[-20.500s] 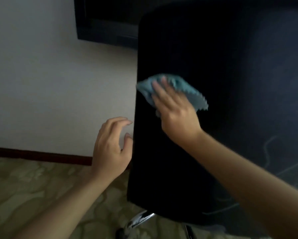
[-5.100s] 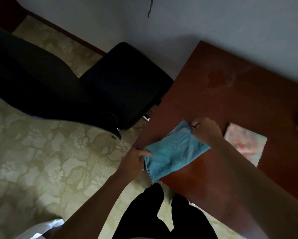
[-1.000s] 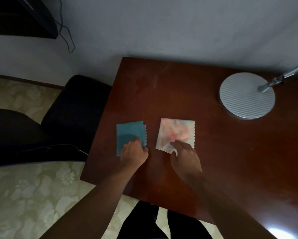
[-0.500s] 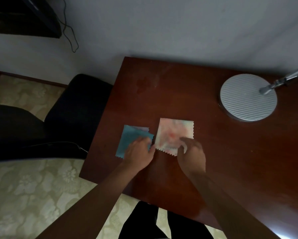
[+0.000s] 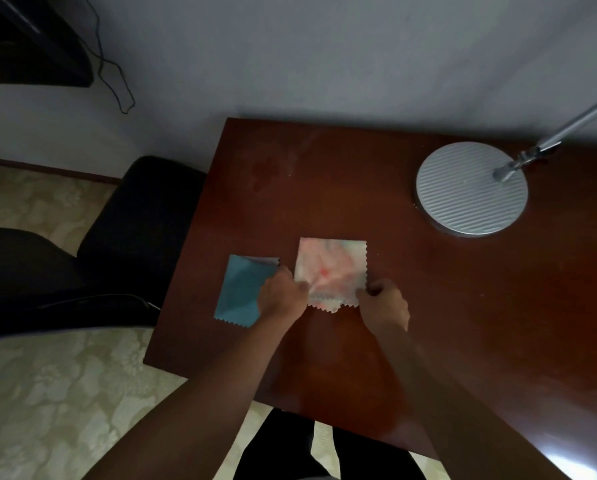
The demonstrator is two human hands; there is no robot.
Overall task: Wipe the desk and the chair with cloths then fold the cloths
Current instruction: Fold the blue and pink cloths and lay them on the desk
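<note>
A folded blue cloth (image 5: 240, 289) lies flat near the left edge of the dark red wooden desk (image 5: 324, 174). Just right of it lies a folded pink and white cloth (image 5: 331, 265) with zigzag edges. My left hand (image 5: 283, 296) pinches the near left corner of the pink cloth and partly covers the blue cloth's right side. My right hand (image 5: 383, 303) pinches the pink cloth's near right corner. The near edge of the pink cloth is slightly lifted. A black chair (image 5: 131, 230) stands left of the desk.
A round silver lamp base (image 5: 470, 188) with a slanted metal pole (image 5: 574, 126) stands at the desk's back right. A dark cable (image 5: 117, 81) hangs on the wall behind. Patterned beige carpet (image 5: 48, 393) covers the floor. My dark trouser legs (image 5: 276, 448) show below the desk edge.
My left hand has left the blue cloth and moved right onto the pink cloth's near left corner. My right hand has taken hold of its near right corner.
</note>
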